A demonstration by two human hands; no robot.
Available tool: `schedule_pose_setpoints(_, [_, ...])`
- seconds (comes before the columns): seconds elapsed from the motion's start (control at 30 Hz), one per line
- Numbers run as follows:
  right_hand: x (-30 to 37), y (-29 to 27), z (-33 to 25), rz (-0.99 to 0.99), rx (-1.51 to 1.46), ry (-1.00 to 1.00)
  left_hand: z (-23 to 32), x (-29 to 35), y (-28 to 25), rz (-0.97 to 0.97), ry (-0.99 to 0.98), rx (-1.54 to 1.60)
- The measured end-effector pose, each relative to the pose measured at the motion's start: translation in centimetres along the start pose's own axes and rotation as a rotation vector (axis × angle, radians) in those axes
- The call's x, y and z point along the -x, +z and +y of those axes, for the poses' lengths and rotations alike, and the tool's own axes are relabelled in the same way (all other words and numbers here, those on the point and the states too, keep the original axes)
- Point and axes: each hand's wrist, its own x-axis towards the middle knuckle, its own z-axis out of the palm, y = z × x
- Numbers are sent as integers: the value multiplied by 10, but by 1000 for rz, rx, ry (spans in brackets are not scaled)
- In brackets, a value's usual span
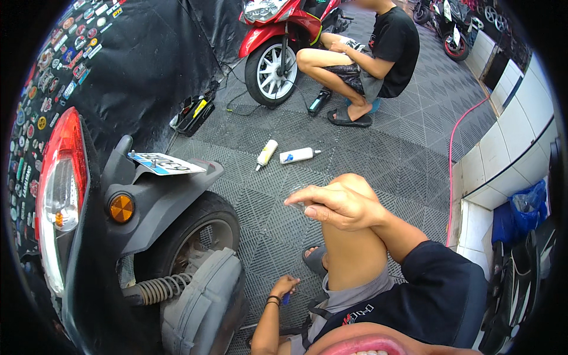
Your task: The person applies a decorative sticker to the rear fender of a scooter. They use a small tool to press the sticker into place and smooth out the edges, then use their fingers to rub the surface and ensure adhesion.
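My right hand rests over my bent right knee, its fingers stretched forward and its thumb apart from them. A faint clear shape shows near these fingertips; I cannot make out what it is. Lower down, beside the rear wheel of a grey scooter, my left hand is closed on a small blue object, mostly hidden by the fingers. Ahead of my hands two white squeeze bottles lie on the floor: one bottle with yellow marking, and one bottle with a blue patch.
Close on the left stand the scooter's rear tyre, shock spring and tail light. Farther off, a person in black squats by a red scooter. A black tool tray and pink hose lie on the tiled floor.
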Motion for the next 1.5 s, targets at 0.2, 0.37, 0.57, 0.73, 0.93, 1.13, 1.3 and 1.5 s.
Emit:
schedule_pose_setpoints(0.2, [-14,10,7,11,159,-86,-38,-21,-9,75,107,177])
schedule_pose_setpoints(0.37, [-31,15,-12,-17,330,-41,-108,-56,-7,425,290,253])
schedule_pose_setpoints(0.57, [-25,28,5,77,210,52,-61,-58,-15,534,190,354])
schedule_pose_setpoints(0.73, [-22,24,11,96,198,109,9,-58,-29,591,204,243])
schedule_pose_setpoints(0.93, [-30,25,15,67,215,105,67,-73,-44,564,369,672])
schedule_pose_setpoints(1.13, [-34,24,11,19,181,103,48,-90,0,384,310,832])
schedule_pose_setpoints(1.3, [-24,18,16,29,246,101,-3,-92,49,309,117,829])
schedule_pose_setpoints(1.5, [-17,15,8,91,418,141,-44,-91,40,403,142,772])
